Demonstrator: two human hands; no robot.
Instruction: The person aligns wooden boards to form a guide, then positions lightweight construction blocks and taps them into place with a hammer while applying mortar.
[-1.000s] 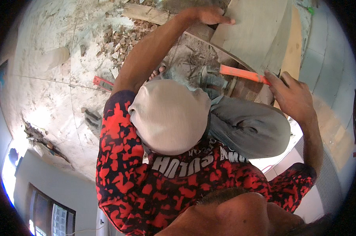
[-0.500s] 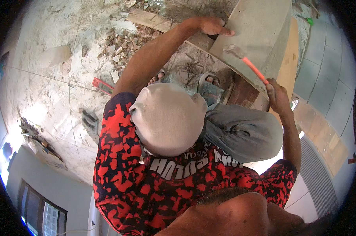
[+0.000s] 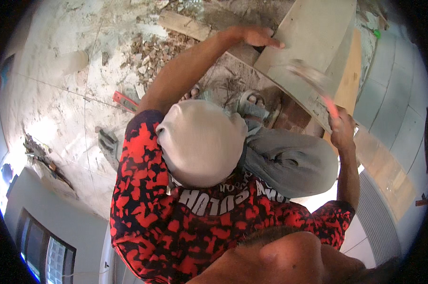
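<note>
In my right hand [image 3: 340, 128] is a hammer [image 3: 325, 92] with an orange-red handle, closed in my fingers. Its head end is smeared by motion over a wide grey-beige board [image 3: 308, 35]. My left hand [image 3: 259, 37] grips the board's left edge; its thumb or a finger reaches onto the top face and the rest is partly hidden. Below the board's near edge lies a brown wooden piece [image 3: 293, 113].
Broken tile rubble [image 3: 150, 54] lies on the dusty floor at left, near a loose plank [image 3: 183, 24]. A red spirit level [image 3: 125, 101] rests beside my left arm. Light plywood [image 3: 351, 71] lies right of the board. My sandalled foot [image 3: 253, 105] is close below.
The hammer and my right hand have moved slightly right and down, and the hammer is now blurred. My left hand stays at the board's edge.
</note>
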